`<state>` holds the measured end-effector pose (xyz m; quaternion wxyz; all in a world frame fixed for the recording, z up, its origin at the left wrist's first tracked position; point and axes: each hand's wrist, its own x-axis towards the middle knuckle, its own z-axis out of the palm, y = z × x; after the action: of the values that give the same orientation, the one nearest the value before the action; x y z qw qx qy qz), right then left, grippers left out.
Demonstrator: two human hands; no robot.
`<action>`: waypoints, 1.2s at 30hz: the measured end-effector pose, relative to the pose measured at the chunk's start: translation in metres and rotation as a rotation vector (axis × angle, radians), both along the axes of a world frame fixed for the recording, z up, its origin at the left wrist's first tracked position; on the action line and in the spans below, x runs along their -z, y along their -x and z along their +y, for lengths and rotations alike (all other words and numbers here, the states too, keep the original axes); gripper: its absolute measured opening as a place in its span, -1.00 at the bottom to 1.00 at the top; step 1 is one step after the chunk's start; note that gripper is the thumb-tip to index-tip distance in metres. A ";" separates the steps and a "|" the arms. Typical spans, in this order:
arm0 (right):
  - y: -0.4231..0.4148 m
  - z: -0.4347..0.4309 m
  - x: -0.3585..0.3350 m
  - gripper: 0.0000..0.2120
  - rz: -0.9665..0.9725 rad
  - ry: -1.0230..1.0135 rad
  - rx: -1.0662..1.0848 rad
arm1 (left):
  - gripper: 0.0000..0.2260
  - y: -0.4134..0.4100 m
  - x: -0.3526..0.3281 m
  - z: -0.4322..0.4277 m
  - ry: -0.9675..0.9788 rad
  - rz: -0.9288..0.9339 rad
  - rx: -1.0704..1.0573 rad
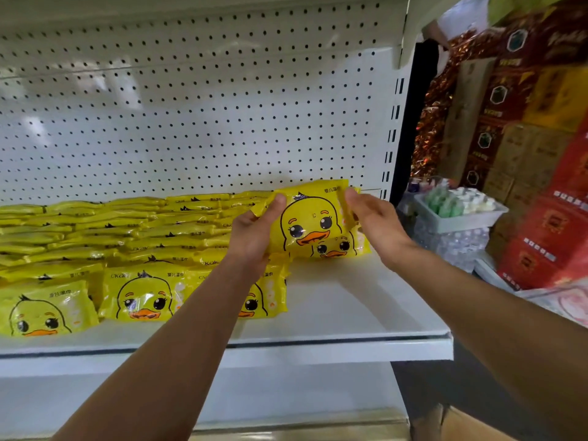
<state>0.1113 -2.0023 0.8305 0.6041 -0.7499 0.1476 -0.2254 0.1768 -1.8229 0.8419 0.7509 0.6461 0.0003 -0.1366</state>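
Note:
A yellow wipes pack with a duck face is held upright over the white shelf. My left hand grips its left edge, thumb on the front. My right hand grips its right edge. Right behind and below it stands a second duck pack on the shelf. Several more yellow duck packs fill the shelf's left and middle in rows, upright at the front.
A white pegboard back panel rises behind the packs. The shelf's right end is bare. To the right stand stacked red and brown cartons, a grey tray of small bottles and wrapped bottles beneath it.

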 end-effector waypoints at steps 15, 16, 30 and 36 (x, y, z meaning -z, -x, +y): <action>0.057 -0.048 0.040 -0.83 -0.015 -0.086 0.001 | -0.80 0.007 0.021 -0.016 -0.671 -0.653 0.166; 0.057 -0.050 0.046 -0.81 0.004 -0.077 0.002 | -0.78 0.005 0.020 -0.017 -0.841 -0.721 0.175; 0.003 -0.049 0.068 -0.87 0.191 -0.089 0.080 | -0.67 -0.031 0.020 -0.038 -1.629 -0.923 0.184; 0.002 -0.050 0.071 -0.96 0.180 -0.153 0.064 | -0.67 -0.036 0.026 -0.037 -1.619 -0.916 0.170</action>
<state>0.1097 -2.0525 0.7593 0.6363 -0.7139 0.2416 -0.1644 0.2129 -1.8599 0.8164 -0.0134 0.9614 -0.2481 0.1186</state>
